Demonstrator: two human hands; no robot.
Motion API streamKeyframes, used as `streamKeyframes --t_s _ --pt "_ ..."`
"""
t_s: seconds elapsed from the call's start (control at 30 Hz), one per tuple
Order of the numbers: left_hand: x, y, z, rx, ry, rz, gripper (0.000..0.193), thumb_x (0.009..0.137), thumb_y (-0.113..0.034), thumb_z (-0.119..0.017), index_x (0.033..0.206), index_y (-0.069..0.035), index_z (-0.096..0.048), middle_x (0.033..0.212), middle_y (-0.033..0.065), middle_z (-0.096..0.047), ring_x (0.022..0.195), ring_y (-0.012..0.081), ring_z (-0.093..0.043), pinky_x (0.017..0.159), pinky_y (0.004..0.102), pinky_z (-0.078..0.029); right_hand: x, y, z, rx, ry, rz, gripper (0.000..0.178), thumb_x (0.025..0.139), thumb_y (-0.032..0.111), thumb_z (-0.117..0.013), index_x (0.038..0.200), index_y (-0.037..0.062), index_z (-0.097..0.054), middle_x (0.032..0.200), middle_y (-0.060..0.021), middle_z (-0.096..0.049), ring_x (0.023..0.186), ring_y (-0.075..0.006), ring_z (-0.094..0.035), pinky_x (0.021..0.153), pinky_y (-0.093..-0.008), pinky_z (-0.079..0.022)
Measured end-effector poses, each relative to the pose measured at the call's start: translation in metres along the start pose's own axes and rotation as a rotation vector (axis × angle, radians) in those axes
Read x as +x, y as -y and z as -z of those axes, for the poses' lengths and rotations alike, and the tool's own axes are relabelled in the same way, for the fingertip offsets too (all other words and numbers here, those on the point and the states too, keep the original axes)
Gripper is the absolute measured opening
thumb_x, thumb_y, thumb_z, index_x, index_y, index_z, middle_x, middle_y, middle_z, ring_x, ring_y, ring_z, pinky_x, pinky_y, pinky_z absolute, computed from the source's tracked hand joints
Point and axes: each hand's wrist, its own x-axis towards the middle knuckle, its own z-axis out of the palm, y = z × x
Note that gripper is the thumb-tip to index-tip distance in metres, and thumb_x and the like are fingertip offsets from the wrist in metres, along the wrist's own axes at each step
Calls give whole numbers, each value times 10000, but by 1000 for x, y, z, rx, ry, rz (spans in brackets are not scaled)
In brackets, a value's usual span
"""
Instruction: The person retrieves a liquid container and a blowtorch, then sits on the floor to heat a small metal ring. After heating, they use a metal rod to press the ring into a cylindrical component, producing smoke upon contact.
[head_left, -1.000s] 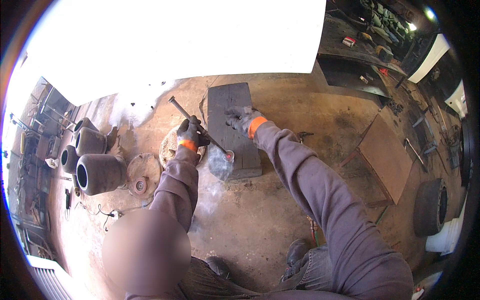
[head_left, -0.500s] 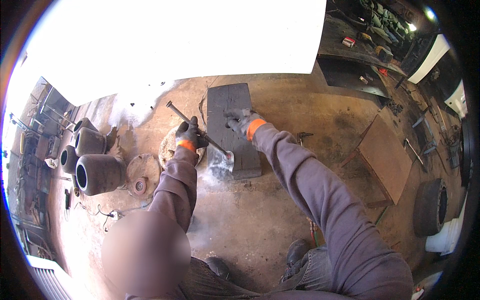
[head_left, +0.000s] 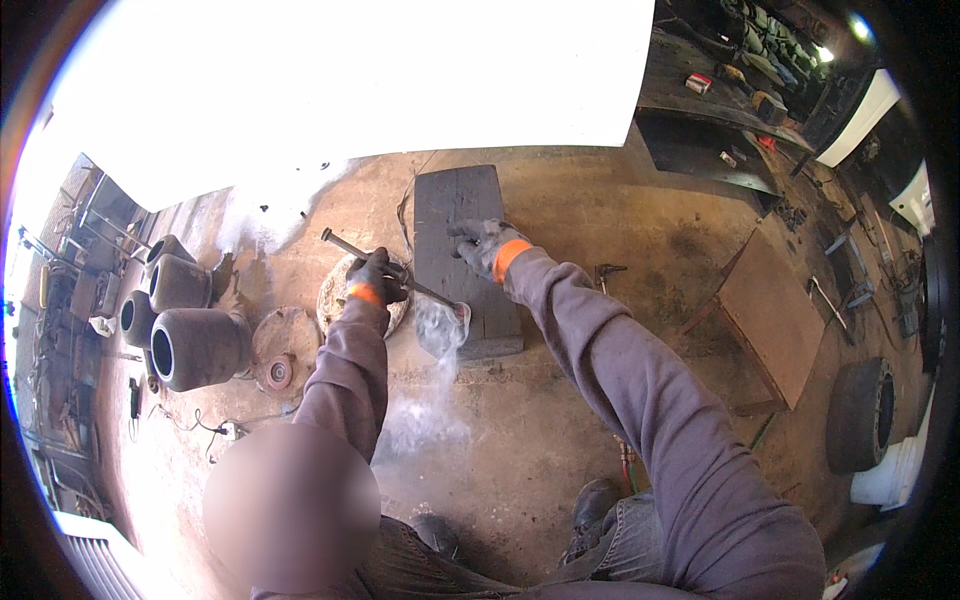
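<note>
My left hand (head_left: pixel 374 276), in a dark glove with an orange cuff, is closed around the middle of a long metal rod (head_left: pixel 345 243). The rod slants from a flanged head at the upper left down to the near end of a dark wooden block (head_left: pixel 450 195). At its lower tip is a small reddish spot, and white smoke (head_left: pixel 436 328) hides much of what lies there. Over the block's right side, my gloved right hand (head_left: pixel 484 243) hovers with fingers loosely bent and apart, holding nothing visible. Below the left hand lies a pale round disc (head_left: pixel 333 300).
Several dark hollow cylinders (head_left: pixel 205 345) stand at the left beside a rusty round plate (head_left: pixel 285 340). A cable (head_left: pixel 205 426) runs on the floor nearby. To the right are a brown board (head_left: pixel 770 320), a tyre (head_left: pixel 855 415) and a white bucket (head_left: pixel 890 472). A large white panel (head_left: pixel 400 80) spans the far side.
The rod's flanged head has shifted left and slightly nearer, along with my left hand. Smoke has spread from the rod's lower end toward my feet. My right hand stays nearly still.
</note>
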Motion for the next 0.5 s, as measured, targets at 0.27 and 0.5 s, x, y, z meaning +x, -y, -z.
streamKeyframes --t_s 0.27,0.5 --pt "-1 -1 6 8 -2 -3 236 947 -235 -608 1028 -17 -566 698 127 -633 432 253 -574 346 415 -496 -10 -6 3 -181 50 72 376 890 270 -618 1251 173 -660 1207 -112 -690 1104 -310 -651 970 -389 -509" --pt "5 -4 8 -67 22 86 226 945 -219 -588 1033 -12 -559 677 143 -608 418 243 -570 347 412 -517 -22 15 14 -142 118 23 351 882 265 -620 1212 165 -686 1183 -102 -701 1073 -296 -667 938 -374 -524"
